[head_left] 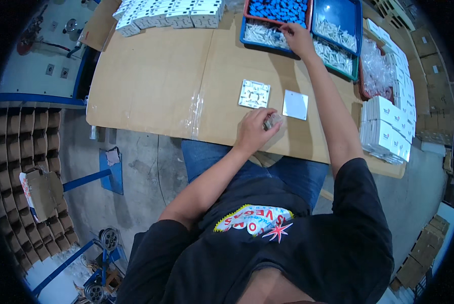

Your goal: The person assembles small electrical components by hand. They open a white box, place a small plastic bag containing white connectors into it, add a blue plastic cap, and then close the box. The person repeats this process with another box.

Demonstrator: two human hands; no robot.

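My left hand (pixel 256 127) rests near the table's front edge, its fingers closed round a small transparent plastic bag (pixel 272 121). Just beyond it lies a white square plate with cut-outs and fittings (pixel 254 93). A smooth, pale square plate (pixel 295 105) is to the right of that. My right hand (pixel 298 39) reaches far forward over a blue tray (pixel 267 46) of small white pieces, by the rim of a red tray (pixel 309 15) of small blue pieces. Its fingertips are pressed together; anything between them is too small to make out.
Further trays, one blue (pixel 359 30) and one green (pixel 355 71), hold white pieces. Transparent bags (pixel 376 68) fill a reddish bin. White boxes are stacked at the right (pixel 386 129) and far left (pixel 171 12). Brown cardboard (pixel 151 81) covers the table.
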